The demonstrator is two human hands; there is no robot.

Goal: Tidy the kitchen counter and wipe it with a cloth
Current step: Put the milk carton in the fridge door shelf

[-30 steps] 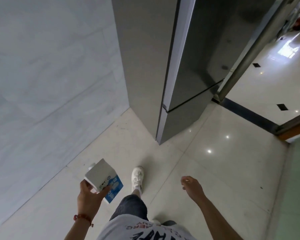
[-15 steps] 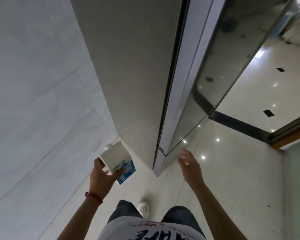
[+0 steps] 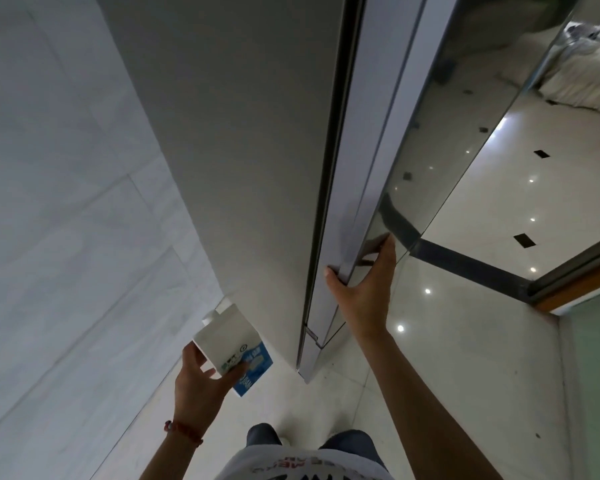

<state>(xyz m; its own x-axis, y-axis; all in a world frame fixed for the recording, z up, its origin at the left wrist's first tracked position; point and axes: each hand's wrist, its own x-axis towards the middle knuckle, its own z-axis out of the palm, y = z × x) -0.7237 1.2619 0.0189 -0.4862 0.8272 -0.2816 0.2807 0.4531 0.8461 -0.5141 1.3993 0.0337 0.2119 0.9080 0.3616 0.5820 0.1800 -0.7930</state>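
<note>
A white and blue milk carton (image 3: 234,344) sits in my left hand (image 3: 196,389), held low beside the grey side panel of a tall fridge (image 3: 243,150). My right hand (image 3: 362,289) grips the silver edge of the fridge's upper door (image 3: 371,188), thumb on the left of the edge and fingers wrapped over the glossy dark front. The door looks closed against the fridge body. No counter or cloth is in view.
A pale marble-look wall (image 3: 56,220) runs along the left, leaving a narrow gap by the fridge. Glossy white floor tiles (image 3: 465,341) with a dark threshold strip (image 3: 471,268) spread to the right. A glass panel (image 3: 596,375) stands at the far right.
I have stepped up close to the fridge. My right hand rose from my side and took hold of the upper door's edge. The carton stayed in my left hand, now raised higher.
</note>
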